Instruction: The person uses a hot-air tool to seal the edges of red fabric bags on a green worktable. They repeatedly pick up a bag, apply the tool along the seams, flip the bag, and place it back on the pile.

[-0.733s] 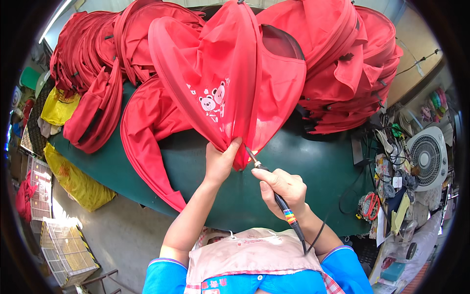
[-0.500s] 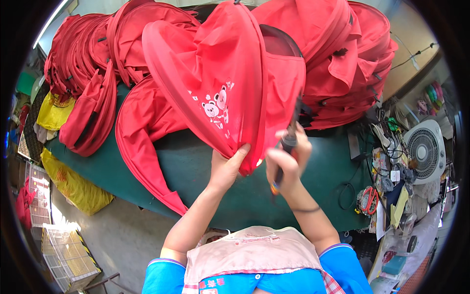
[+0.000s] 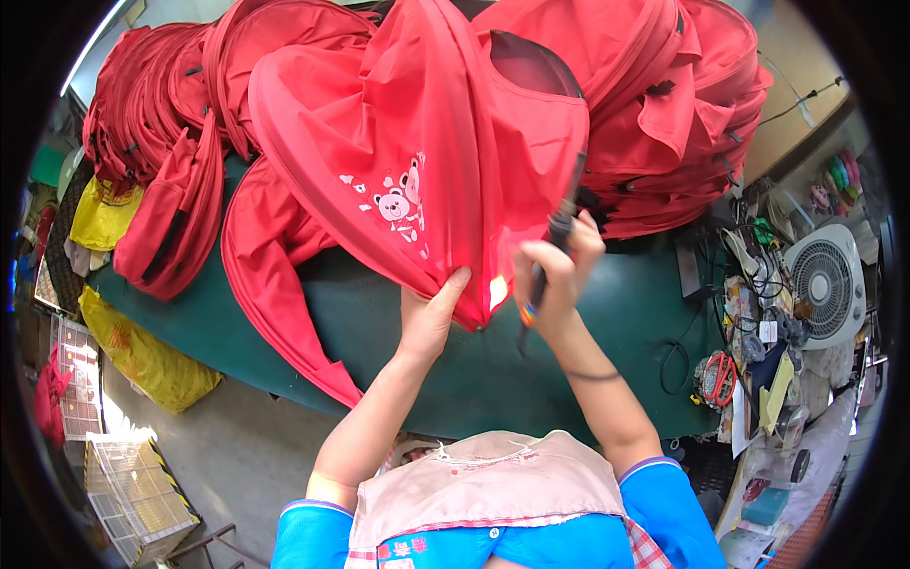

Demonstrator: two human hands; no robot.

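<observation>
A green-topped bench [image 3: 607, 341] runs across the frame, its far edge buried under heaps of folded red fabric pieces [image 3: 654, 104] stacked from the far-left corner to the far-right corner. More of the same red cloth [image 3: 175, 223] droops over the bench's left end.

Above the middle of the bench, a large red fabric panel [image 3: 379, 142] with a stiff curved rim and a small printed bear motif [image 3: 403, 204] is held up, its lower point hanging just over the near edge.

The left hand [image 3: 431, 318] pinches that lower point, thumb on one side and fingers on the other, closed on the cloth. The right hand [image 3: 559, 270] is wrapped in a fist around a dark, slim, rod-like tool [image 3: 559, 237] whose upper end lies against the panel's right edge; a thin dark cord hangs from the wrist area.

At the bench's right end sits a clutter of cables and small items, with a white fan [image 3: 825, 284] just beyond it. A yellow bag [image 3: 142, 356] lies on the floor off the near-left corner, beside a wire cage [image 3: 137, 484].
</observation>
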